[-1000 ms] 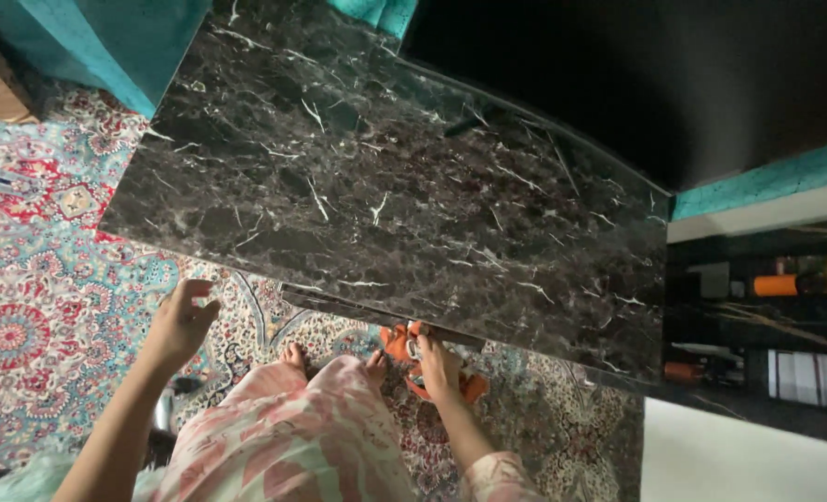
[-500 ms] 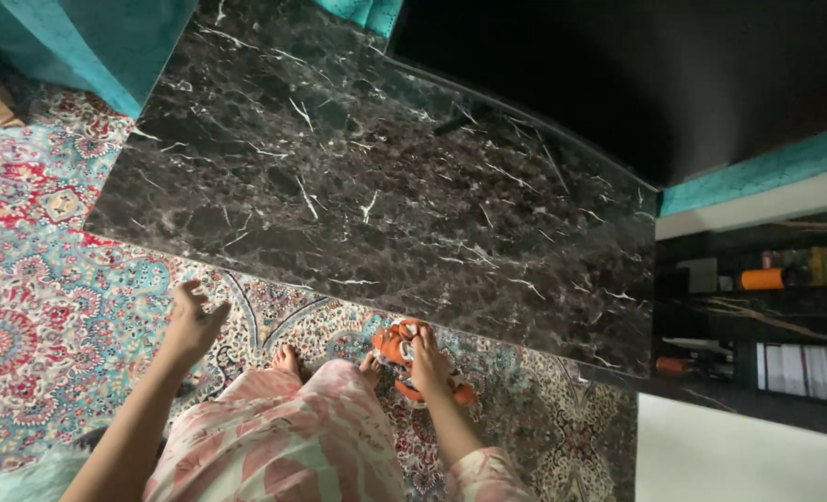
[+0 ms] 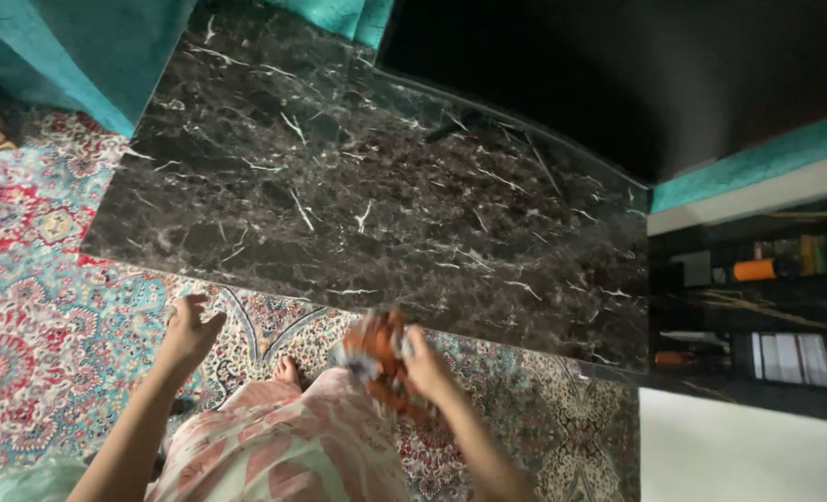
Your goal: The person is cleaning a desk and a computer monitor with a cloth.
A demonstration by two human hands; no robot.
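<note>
From the head view, your right hand [image 3: 424, 364] is closed around an orange toy [image 3: 376, 358], which is blurred, so its shape is hard to read. You hold it in the air above your knee, just in front of the near edge of the dark marble table [image 3: 376, 195]. Your left hand [image 3: 188, 330] hangs empty, fingers loosely curled, over the patterned rug [image 3: 41, 325]. A bare foot [image 3: 288, 372] shows on the rug between your hands.

**Blurry toy, cut-off table**

The orange toy [image 3: 376, 358] in the right hand [image 3: 424, 364] is too blurry to tell what it is. The dark marble table [image 3: 376, 200] runs off the top edge. Things on the shelf [image 3: 757, 307] right of the table are too small to make out.
</note>
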